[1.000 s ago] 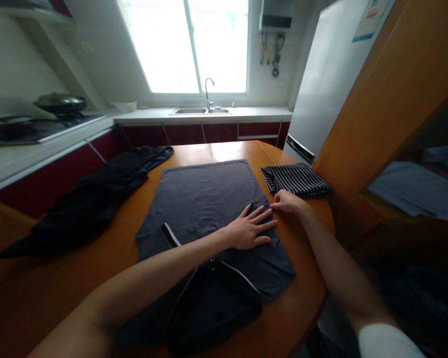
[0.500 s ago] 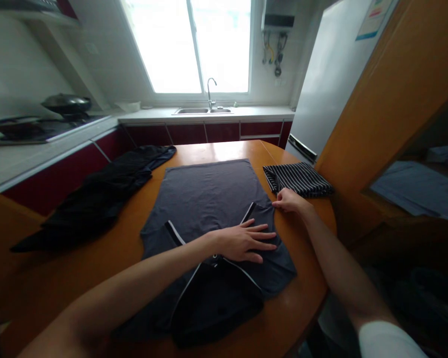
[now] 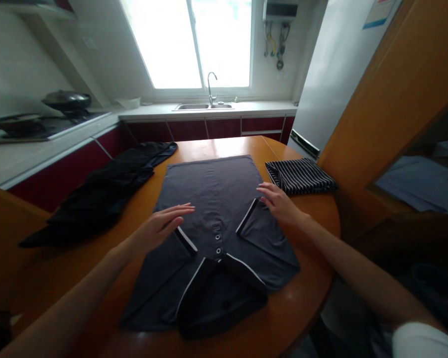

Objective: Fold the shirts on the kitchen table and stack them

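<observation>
Across the middle of the tabletop [image 3: 224, 145] lies the grey shirt [image 3: 205, 209], my left hand [image 3: 159, 226] over its nine o'clock, my right hand [image 3: 281, 205] over its two o'clock, fingers apart from each thumb, a folded striped cloth [image 3: 302, 175] farther out at two o'clock.

There are two hands [image 3: 160, 226], one grey shirt [image 3: 209, 191], one striped cloth [image 3: 302, 176] and one black garment [image 3: 100, 191].
</observation>
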Motion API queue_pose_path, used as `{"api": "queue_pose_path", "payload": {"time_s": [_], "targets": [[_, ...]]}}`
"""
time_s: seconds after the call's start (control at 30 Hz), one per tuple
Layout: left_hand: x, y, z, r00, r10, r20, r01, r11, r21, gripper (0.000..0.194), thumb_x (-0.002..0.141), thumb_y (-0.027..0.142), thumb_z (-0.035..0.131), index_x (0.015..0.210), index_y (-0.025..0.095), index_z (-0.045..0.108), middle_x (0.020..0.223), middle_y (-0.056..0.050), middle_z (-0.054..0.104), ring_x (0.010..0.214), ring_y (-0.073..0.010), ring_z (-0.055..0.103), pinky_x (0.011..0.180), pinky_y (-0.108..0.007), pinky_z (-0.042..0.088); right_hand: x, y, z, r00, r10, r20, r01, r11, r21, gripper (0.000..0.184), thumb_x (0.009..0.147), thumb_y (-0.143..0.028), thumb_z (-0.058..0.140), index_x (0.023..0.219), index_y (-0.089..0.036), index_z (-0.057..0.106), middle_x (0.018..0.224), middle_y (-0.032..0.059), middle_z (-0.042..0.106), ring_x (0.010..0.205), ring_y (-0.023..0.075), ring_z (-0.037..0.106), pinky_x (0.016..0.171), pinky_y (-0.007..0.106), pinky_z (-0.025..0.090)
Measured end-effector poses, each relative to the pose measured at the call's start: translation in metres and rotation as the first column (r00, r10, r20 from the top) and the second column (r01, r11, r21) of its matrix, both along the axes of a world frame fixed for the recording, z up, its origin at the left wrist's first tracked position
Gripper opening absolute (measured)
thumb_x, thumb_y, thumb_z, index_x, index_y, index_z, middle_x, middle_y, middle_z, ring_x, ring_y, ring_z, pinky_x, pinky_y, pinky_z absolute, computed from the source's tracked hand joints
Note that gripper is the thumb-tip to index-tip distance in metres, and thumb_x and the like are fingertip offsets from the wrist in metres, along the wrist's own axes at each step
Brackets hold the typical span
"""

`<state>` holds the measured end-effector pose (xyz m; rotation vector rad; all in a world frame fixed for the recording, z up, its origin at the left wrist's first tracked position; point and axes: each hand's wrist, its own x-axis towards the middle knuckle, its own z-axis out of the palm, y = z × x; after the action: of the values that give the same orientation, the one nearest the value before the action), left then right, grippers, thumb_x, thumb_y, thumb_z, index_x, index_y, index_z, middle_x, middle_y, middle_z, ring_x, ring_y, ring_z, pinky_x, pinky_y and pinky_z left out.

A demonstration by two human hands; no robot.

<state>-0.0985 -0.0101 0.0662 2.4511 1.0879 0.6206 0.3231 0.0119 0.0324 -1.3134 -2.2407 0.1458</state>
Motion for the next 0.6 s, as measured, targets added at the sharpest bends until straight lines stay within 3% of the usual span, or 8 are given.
{"api": "queue_pose_path", "payload": {"time_s": [0.1, 0.23, 0.43, 0.6], "targets": [[-0.027, -0.008, -0.008, 0.990, 0.128, 0.061, -0.127, 0.992, -0.015, 0.045, 0.101, 0.053, 0.043, 0.130, 0.027, 0.067, 0.137, -0.003, 0.064, 0.131, -0.0287, 0.057, 0.115, -0.045, 0.040, 0.006, -0.036, -0.017, 0.968, 0.194, 0.161, -0.186, 0.980, -0.064, 0.055, 0.103, -0.034, 0.039, 0.157, -0.027, 0.033, 0.165, 0.0069, 0.027, 0.154, 0.0254, 0.016, 0.123, 0.052, 0.018], [-0.038, -0.013, -0.011, 0.967, 0.218, 0.130, -0.212, 0.976, -0.053, 0.045, 0.098, 0.056, 0.046, 0.129, 0.031, 0.068, 0.137, -0.001, 0.065, 0.129, -0.0323, 0.058, 0.116, -0.047, 0.039, 0.025, -0.085, -0.022, 0.925, 0.255, 0.282, -0.196, 0.955, -0.223, 0.061, 0.104, -0.041, 0.040, 0.161, -0.030, 0.020, 0.169, 0.0045, 0.009, 0.155, 0.0251, 0.005, 0.124, 0.054, 0.011], [-0.037, -0.010, -0.003, 0.948, 0.255, 0.191, -0.248, 0.967, -0.059, 0.046, 0.096, 0.061, 0.047, 0.126, 0.034, 0.069, 0.133, 0.000, 0.068, 0.127, -0.0314, 0.059, 0.115, -0.044, 0.039, 0.039, -0.135, -0.014, 0.895, 0.270, 0.354, -0.173, 0.944, -0.281, 0.062, 0.104, -0.035, 0.040, 0.161, -0.034, 0.014, 0.168, 0.0023, 0.011, 0.155, 0.0244, 0.008, 0.124, 0.056, 0.008], [-0.041, -0.017, 0.004, 0.920, 0.277, 0.279, -0.275, 0.960, -0.045, 0.054, 0.098, 0.063, 0.044, 0.124, 0.024, 0.071, 0.129, -0.007, 0.069, 0.123, -0.0296, 0.062, 0.113, -0.042, 0.040, 0.050, -0.162, -0.027, 0.906, 0.286, 0.313, -0.212, 0.945, -0.249, 0.066, 0.102, -0.036, 0.044, 0.161, -0.034, 0.014, 0.166, 0.0019, 0.021, 0.153, 0.0246, 0.017, 0.124, 0.056, 0.009]]}}
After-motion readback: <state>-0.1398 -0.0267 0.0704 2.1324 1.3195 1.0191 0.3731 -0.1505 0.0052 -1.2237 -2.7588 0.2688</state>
